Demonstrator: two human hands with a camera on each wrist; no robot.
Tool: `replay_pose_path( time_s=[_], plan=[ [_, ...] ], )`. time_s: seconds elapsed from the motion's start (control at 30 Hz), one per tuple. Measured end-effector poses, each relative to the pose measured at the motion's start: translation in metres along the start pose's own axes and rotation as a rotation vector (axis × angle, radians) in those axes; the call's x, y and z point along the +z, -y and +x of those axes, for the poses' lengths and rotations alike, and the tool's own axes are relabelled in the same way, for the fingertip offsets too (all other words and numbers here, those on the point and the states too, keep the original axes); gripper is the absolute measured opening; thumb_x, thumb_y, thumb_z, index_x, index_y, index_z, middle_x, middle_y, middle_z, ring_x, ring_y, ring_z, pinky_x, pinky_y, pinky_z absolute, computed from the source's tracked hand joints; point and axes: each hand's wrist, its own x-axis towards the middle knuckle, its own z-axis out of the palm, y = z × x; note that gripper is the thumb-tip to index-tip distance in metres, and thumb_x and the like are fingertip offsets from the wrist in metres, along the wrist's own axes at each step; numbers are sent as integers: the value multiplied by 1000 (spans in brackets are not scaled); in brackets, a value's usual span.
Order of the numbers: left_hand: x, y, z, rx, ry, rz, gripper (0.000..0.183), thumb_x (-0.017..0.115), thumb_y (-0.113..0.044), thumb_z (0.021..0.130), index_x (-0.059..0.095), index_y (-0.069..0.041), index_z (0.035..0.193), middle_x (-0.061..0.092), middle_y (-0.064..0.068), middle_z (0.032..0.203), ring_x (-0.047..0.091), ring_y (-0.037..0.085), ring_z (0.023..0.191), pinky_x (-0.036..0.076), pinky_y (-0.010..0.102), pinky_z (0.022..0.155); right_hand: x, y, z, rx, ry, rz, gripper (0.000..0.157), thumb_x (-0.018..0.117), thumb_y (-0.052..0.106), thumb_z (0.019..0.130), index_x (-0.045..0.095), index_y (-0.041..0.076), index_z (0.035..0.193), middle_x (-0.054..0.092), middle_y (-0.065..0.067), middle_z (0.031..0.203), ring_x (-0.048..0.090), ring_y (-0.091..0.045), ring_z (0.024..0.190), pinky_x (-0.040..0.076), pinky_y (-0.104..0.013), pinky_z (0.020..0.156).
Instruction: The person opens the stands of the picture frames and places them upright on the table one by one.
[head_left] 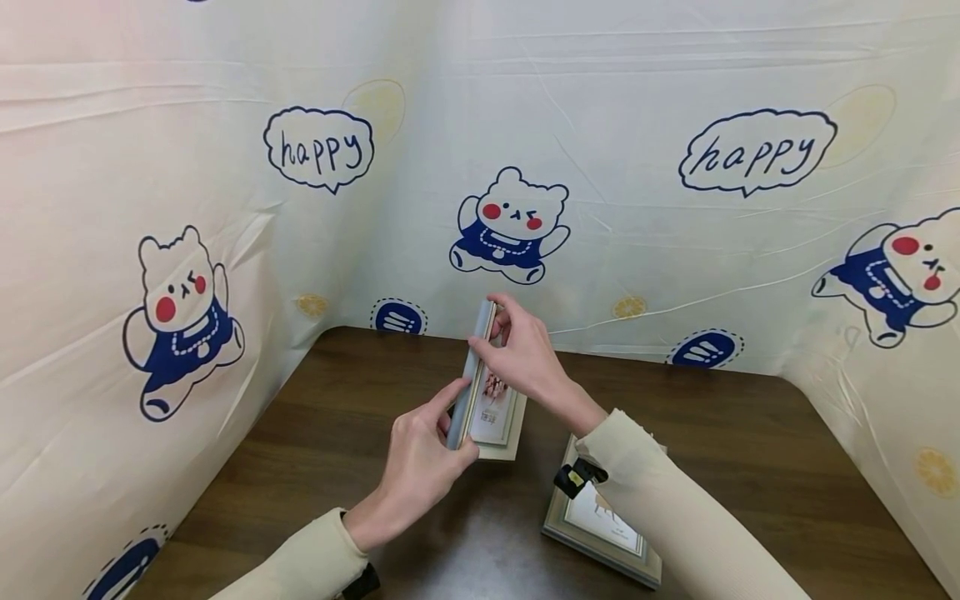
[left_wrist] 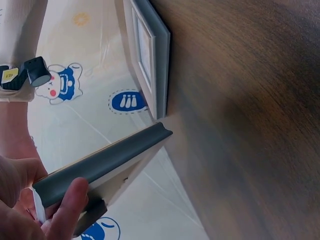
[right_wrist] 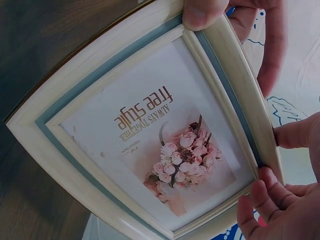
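Both hands hold one picture frame [head_left: 471, 379], raised over the brown table and tilted so that its grey-blue edge faces me. In the head view my left hand [head_left: 416, 458] pinches the near end, and my right hand [head_left: 525, 350] grips the far end. The right wrist view shows the front of this frame [right_wrist: 145, 127]: a cream border with a blue-grey band around a print of pink flowers and lettering. A dark stand leg [left_wrist: 91, 218] shows behind it in the left wrist view.
A second picture frame [head_left: 600, 533] lies face up on the table [head_left: 315, 450], partly covered by my right forearm. Behind the table hangs a pale cloth [head_left: 637, 233] printed with bears and the word "happy". A small black camera [head_left: 579, 477] sits on my right wrist.
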Motion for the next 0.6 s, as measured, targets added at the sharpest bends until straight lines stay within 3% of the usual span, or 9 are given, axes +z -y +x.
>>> replay_pose_path(
  time_s=[0.6],
  plan=[
    [4, 2, -2, 112, -25, 47, 71, 83, 1, 73, 68, -12, 141, 54, -10, 74, 50, 5, 60, 45, 24, 52, -4, 0, -6, -10, -46, 46, 59, 77, 15, 96, 53, 10, 150, 60, -7, 102, 56, -23, 86, 48, -37, 73]
  ],
)
